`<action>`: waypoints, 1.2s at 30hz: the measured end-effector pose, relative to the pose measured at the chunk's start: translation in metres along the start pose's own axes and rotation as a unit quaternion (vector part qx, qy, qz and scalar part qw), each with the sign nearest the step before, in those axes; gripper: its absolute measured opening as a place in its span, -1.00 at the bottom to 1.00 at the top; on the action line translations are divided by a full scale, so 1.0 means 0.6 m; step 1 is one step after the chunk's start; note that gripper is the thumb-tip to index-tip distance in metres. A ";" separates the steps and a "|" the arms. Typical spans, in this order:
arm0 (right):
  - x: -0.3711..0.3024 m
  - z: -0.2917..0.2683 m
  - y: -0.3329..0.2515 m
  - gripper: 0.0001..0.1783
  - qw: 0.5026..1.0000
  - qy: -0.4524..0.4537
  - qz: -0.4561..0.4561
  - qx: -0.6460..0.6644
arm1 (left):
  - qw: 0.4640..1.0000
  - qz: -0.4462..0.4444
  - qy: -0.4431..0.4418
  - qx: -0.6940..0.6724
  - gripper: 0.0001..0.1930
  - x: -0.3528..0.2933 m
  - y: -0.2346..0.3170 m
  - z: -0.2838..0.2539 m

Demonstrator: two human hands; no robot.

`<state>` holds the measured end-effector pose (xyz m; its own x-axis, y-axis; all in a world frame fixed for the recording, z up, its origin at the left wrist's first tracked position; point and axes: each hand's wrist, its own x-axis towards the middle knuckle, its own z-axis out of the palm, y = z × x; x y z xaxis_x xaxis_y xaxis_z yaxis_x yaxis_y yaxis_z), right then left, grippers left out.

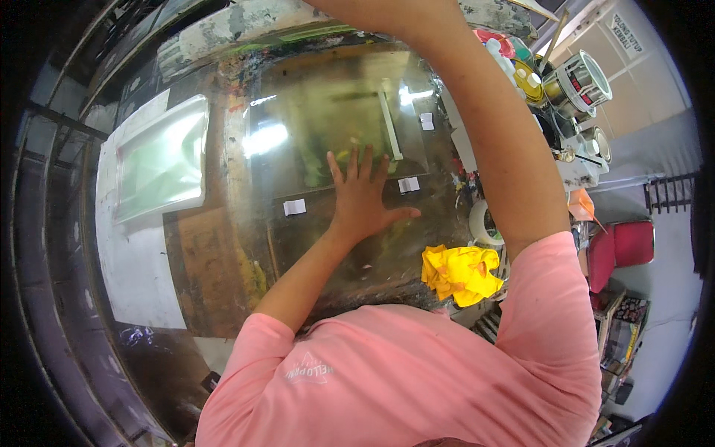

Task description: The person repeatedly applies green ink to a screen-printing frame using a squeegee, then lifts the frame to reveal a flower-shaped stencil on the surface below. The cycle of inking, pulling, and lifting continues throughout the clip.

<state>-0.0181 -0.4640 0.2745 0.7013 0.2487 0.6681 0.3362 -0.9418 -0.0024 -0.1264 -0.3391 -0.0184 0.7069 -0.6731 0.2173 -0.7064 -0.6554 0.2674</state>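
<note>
My left hand (360, 192) lies with fingers spread on a clear, shiny pane (313, 112) over the dark worktable, holding nothing. My right arm (499, 127) reaches across to the far side, and its hand is past the top edge of the picture. A thin whitish strip (391, 125) lies on the pane to the right of my fingertips. Small white folded pieces sit around the pane: one (294, 207) left of my wrist, another (409, 184) by my thumb, a third (426, 121) farther back.
At the left, a stack of clear plastic sheets (160, 160) rests on white paper (138, 276). A crumpled yellow cloth (460, 274) and a tape roll (485, 223) lie near my right side. Cans (579, 82) and tubs crowd the right edge; a red chair (629, 244) stands beyond.
</note>
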 end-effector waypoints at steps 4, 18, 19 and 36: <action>0.011 0.008 0.007 -0.40 0.999 0.035 -0.003 0.012 | 1.000 0.002 -0.009 -0.007 0.28 0.000 0.006 -0.006; 0.000 -0.013 -0.019 -0.37 0.999 -0.005 0.034 0.025 | 0.997 0.014 0.011 -0.069 0.25 -0.005 0.001 0.012; 0.001 -0.010 -0.019 -0.38 0.999 0.003 0.029 0.021 | 0.998 0.016 0.010 -0.064 0.26 -0.007 0.001 0.013; -0.005 -0.006 -0.017 -0.39 0.999 -0.011 0.042 0.020 | 0.999 0.013 0.020 -0.048 0.21 -0.018 -0.002 0.026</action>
<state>-0.0255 -0.4560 0.2751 0.7415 0.1740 0.6480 0.2995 -0.9501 -0.0875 -0.1338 -0.3363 -0.0356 0.6901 -0.6741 0.2633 -0.7195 -0.5999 0.3499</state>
